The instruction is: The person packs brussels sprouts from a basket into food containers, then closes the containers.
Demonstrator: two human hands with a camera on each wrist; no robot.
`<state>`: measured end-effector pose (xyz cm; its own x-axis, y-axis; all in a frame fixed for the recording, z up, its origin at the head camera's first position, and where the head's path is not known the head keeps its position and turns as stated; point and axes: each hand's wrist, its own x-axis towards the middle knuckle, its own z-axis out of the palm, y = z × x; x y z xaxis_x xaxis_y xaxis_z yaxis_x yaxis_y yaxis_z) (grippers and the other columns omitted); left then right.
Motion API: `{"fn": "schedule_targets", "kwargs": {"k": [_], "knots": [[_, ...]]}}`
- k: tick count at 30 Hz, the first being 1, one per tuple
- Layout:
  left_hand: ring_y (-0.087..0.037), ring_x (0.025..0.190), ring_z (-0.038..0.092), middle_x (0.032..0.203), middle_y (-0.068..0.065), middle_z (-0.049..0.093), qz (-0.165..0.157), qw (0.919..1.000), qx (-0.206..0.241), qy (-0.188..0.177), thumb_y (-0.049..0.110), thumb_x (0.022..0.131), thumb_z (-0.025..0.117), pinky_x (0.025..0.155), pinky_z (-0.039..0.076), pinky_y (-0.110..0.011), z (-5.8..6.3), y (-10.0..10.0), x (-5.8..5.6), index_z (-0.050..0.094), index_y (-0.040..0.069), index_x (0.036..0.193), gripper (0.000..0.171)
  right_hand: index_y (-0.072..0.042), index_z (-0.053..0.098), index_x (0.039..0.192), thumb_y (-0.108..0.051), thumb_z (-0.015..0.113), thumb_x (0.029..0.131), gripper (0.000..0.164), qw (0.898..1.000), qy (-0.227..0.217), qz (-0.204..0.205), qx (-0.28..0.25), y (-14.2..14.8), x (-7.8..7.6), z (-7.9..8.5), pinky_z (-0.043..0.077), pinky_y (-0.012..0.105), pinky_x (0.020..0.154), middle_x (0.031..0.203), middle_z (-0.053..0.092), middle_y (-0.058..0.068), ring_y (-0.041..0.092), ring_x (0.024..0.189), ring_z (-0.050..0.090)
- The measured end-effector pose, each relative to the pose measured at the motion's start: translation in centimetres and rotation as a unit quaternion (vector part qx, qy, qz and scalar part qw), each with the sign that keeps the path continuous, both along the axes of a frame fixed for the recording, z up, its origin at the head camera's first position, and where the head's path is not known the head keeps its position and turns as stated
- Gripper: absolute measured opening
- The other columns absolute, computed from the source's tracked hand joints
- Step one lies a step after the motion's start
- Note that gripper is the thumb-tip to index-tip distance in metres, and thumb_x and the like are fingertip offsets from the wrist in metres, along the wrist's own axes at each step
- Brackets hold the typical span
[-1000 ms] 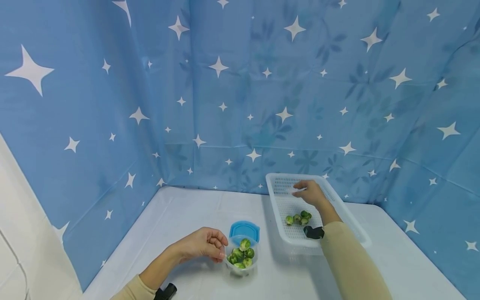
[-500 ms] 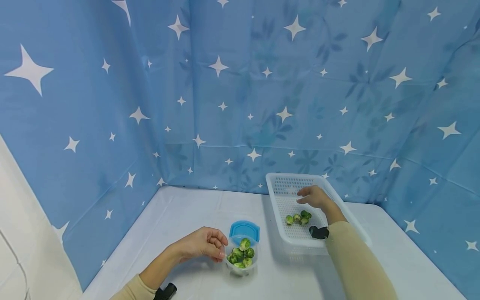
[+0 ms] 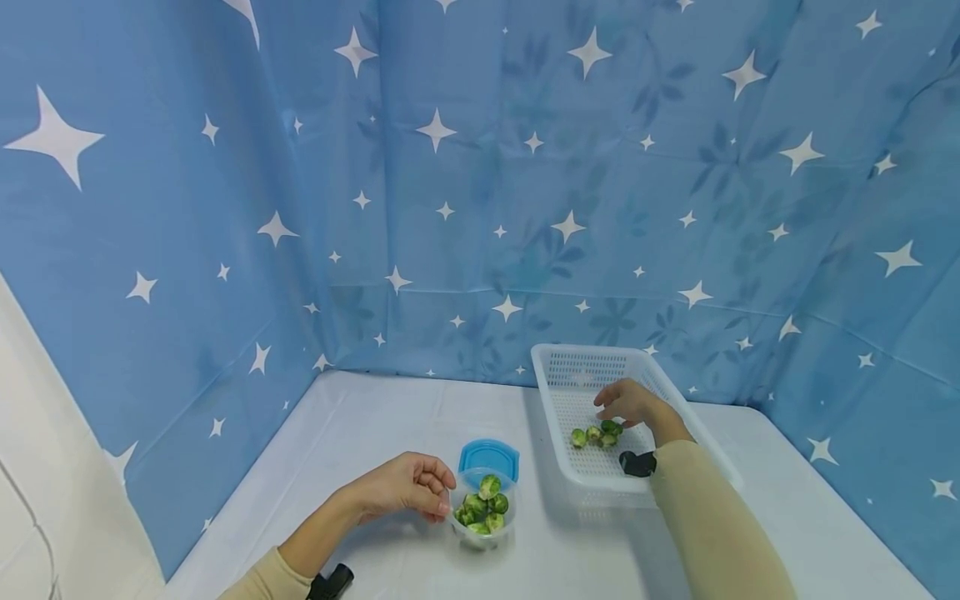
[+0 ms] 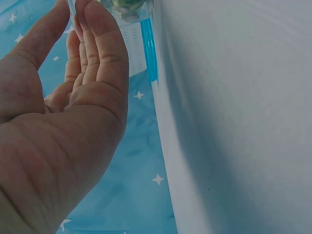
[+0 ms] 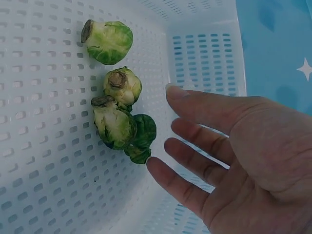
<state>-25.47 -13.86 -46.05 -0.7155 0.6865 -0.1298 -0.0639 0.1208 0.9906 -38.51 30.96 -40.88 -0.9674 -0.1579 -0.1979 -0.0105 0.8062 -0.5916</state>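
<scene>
My left hand (image 3: 405, 487) pinches the left rim of a round clear plastic container (image 3: 480, 543); in the left wrist view the rim passes between thumb and fingers. Several halved or whole Brussels sprouts (image 3: 477, 505) fill it. Over to the right, my right hand (image 3: 636, 403) hovers inside a white perforated basket (image 3: 558, 450), fingers relaxed and apart, holding nothing. Just beyond its fingertips in the right wrist view, several Brussels sprouts (image 5: 115, 127) lie on the basket floor, one (image 5: 109, 43) a little apart. The forefinger tip is close to a dark green leafy sprout (image 5: 144, 130); contact is unclear.
A blue lid (image 3: 489, 457) lies right behind the container. White cloth covers the table (image 3: 390, 417). A blue star-patterned curtain (image 3: 465, 250) hangs along the back and sides. The basket's raised walls surround the right hand.
The right hand has shifted slightly right and down, closer to the Brussels sprouts in the basket. The left hand and the container stay where they were.
</scene>
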Motion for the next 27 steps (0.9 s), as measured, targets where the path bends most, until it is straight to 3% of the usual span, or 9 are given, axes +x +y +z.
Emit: {"fn": "schedule_targets", "kwargs": {"k": [8, 13, 17, 27], "knots": [[-0.016, 0.081, 0.073, 0.089, -0.004, 0.074, -0.003, 1.0, 0.002, 0.0, 0.008, 0.092, 0.078, 0.079, 0.064, -0.034, -0.1, 0.0, -0.1, 0.058, -0.013, 0.125, 0.045, 0.002, 0.071, 0.127, -0.007, 0.076, 0.092, 0.036, 1.0, -0.009, 0.023, 0.001, -0.3, 0.5, 0.3, 0.06, 0.052, 0.089, 0.127, 0.07, 0.022, 0.027, 0.105, 0.07], [-0.016, 0.081, 0.074, 0.089, -0.004, 0.074, -0.003, 1.0, 0.002, 0.0, 0.009, 0.092, 0.078, 0.079, 0.064, -0.034, -0.1, 0.0, -0.1, 0.058, -0.013, 0.125, 0.045, 0.001, 0.071, 0.127, -0.005, 0.075, 0.092, 0.036, 0.997, -0.029, 0.075, 0.009, -0.5, 0.6, 0.4, 0.06, 0.049, 0.088, 0.128, 0.071, 0.019, 0.027, 0.109, 0.07], [-0.016, 0.081, 0.073, 0.09, -0.004, 0.074, -0.002, 1.0, -0.001, 0.0, 0.009, 0.091, 0.079, 0.079, 0.064, -0.034, -0.1, -0.1, -0.2, 0.058, -0.013, 0.125, 0.046, -0.002, 0.073, 0.127, -0.005, 0.076, 0.091, 0.036, 0.994, -0.054, 0.091, 0.024, -0.7, 0.5, 0.3, 0.061, 0.045, 0.088, 0.131, 0.07, 0.016, 0.025, 0.112, 0.068], [-0.015, 0.081, 0.073, 0.09, -0.003, 0.074, -0.006, 1.0, 0.0, 0.001, 0.01, 0.091, 0.079, 0.08, 0.064, -0.034, -0.1, -0.1, -0.2, 0.058, -0.013, 0.126, 0.047, -0.007, 0.077, 0.12, -0.008, 0.08, 0.089, 0.031, 0.992, -0.07, 0.084, 0.069, -1.2, 0.0, 0.0, 0.06, 0.042, 0.084, 0.111, 0.075, 0.004, 0.016, 0.094, 0.065]]}}
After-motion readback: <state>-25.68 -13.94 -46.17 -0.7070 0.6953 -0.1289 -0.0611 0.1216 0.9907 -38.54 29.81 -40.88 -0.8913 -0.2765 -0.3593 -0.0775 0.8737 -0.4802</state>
